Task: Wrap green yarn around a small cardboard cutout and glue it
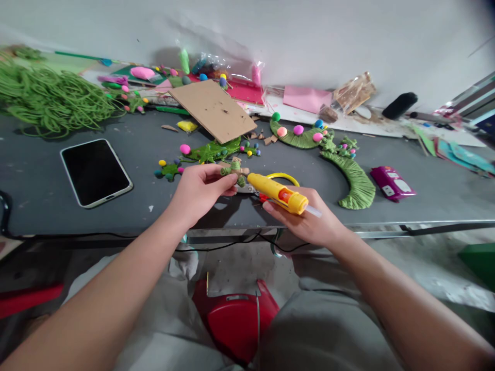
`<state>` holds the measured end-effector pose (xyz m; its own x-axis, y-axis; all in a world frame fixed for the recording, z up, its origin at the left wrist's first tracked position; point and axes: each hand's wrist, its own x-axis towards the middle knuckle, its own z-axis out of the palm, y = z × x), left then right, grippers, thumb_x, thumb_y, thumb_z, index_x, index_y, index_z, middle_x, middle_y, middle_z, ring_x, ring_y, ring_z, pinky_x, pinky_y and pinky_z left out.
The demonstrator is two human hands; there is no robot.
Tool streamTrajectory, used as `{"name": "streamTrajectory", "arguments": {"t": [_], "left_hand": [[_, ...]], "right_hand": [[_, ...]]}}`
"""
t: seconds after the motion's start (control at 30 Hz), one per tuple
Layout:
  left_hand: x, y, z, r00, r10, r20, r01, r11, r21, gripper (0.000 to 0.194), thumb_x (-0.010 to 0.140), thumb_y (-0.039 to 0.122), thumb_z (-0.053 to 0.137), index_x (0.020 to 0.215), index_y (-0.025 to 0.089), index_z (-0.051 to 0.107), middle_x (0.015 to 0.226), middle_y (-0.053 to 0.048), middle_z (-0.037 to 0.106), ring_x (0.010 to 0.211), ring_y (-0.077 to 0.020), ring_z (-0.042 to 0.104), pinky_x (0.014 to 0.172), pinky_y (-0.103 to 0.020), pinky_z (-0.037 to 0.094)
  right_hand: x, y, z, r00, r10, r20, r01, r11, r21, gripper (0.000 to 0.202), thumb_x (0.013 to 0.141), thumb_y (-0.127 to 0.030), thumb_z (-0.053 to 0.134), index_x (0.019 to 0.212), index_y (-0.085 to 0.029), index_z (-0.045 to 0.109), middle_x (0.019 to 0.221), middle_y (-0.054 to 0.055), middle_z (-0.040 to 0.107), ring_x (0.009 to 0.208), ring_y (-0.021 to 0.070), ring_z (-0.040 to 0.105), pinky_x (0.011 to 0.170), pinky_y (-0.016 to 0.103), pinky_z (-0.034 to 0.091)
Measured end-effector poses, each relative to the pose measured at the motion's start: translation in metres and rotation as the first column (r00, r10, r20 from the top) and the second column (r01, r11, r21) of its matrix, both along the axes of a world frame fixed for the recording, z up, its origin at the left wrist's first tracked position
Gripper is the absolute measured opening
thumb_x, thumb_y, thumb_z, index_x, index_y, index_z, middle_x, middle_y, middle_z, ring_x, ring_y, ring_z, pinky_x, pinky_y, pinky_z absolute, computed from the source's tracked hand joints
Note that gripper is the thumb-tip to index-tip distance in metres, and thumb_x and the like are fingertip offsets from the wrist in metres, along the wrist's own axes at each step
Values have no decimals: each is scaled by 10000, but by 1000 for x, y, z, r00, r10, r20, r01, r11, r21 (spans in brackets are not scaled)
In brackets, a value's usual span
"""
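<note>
pinching a likely light, stiff yarn-wrapped piece (pixel 235 167) over the table (pixel 38 154), the left hand (pixel 204 188) is gripping its edge, probably the best hold; the right hand (pixel 307 219) is clasping a glue gun (pixel 273 189).

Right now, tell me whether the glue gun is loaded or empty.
Loaded: a translucent glue stick juts from the rear of the yellow glue gun in the right hand; how much lies inside, I cannot tell.
</note>
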<state>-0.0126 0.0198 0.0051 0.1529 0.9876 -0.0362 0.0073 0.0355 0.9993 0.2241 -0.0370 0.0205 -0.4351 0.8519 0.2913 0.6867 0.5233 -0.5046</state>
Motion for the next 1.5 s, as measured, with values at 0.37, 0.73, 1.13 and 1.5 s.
{"name": "streamTrajectory", "arguments": {"t": [0.37,0.73,1.13,1.5], "left_hand": [[-1,1,-1,1000,-1,-9,1,1000,8,116,779,268,828,872,201,812,808,-19,785,694,-155,745,715,-259,647],[-1,-1,-1,998,-33,-47,33,999,-8,153,772,311,844,874,200,818,732,-11,760,671,-144,724,687,-235,634],[-2,0,1,1000,6,0,-6,1000,1,92,782,258,820,840,191,796,797,-25,774,695,-163,745,719,-279,658],[-3,0,-2,1000,-20,-9,20,1000,-12,131,765,290,845,849,198,801,773,-22,763,690,-158,737,710,-274,655]], "right_hand": [[3,-1,-2,998,-27,52,25,999,28,318,1017,-414,554,775,-211,585,662,-4,570,590,132,469,594,302,376],[3,-2,1,999,-42,-2,42,999,4,347,1006,-410,576,730,-208,519,641,-20,491,583,117,401,571,292,343],[2,-4,3,999,-35,6,35,999,-16,407,1010,-423,565,677,-215,457,614,-28,447,554,109,350,547,295,310],[5,-2,1,998,-59,13,59,998,-8,436,1008,-465,553,658,-221,462,589,-26,468,531,118,353,543,307,293]]}}
